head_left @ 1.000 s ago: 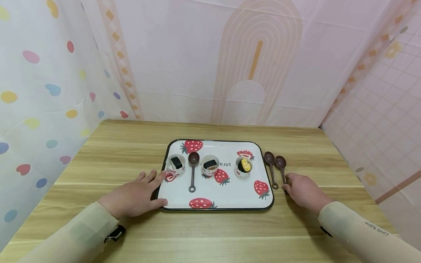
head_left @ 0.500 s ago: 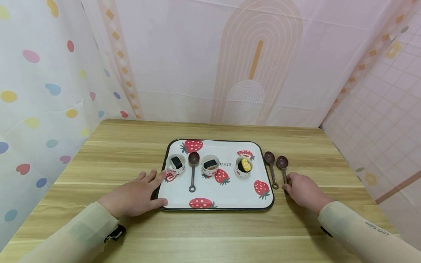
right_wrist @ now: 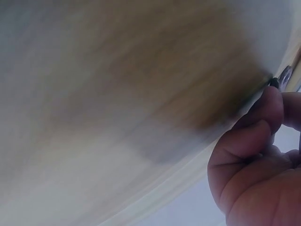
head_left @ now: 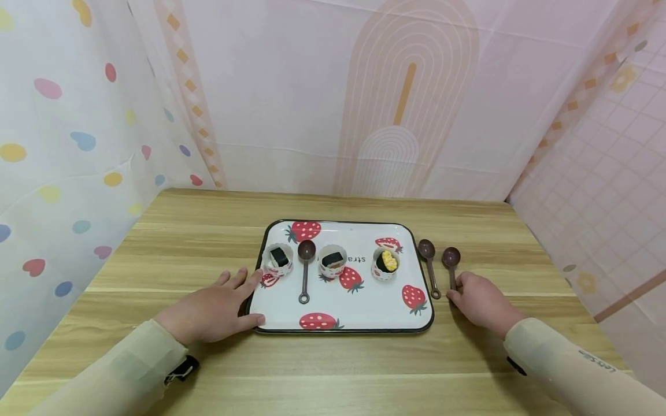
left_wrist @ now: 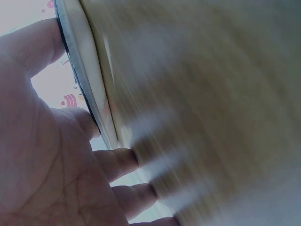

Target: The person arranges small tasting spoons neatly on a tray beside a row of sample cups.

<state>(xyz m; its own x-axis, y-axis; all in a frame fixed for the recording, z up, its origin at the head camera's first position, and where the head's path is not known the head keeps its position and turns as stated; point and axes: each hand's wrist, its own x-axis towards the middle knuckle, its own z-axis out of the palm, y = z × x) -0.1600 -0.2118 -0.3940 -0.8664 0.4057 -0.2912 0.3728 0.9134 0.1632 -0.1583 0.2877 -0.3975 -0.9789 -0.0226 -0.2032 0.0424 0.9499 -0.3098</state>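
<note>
My left hand (head_left: 213, 312) lies with spread fingers at the left edge of a white strawberry-print tray (head_left: 364, 309), thumb and forefinger over its dark rim. In the left wrist view that same rim (left_wrist: 81, 77) runs beside the thumb. My right hand (head_left: 484, 301) pinches the handle end of a brown measuring spoon (head_left: 451, 257) on the table, right of the tray. A second brown spoon (head_left: 426, 250) lies between it and the tray. The right wrist view shows curled fingers (right_wrist: 244, 141), the spoon mostly hidden.
On the tray, a brown spoon (head_left: 306, 251) lies between two paper cups holding sushi-like pieces, the left cup (head_left: 278, 271) and the middle cup (head_left: 333, 271). A third cup (head_left: 384, 274) with a yellow-topped piece stands farther right. Patterned curtains (head_left: 281, 115) bound the wooden table (head_left: 333, 361).
The bowl of the spoon in my right hand has swung to the right, away from the second spoon, and its handle stands straighter. The left hand and tray have stayed put.
</note>
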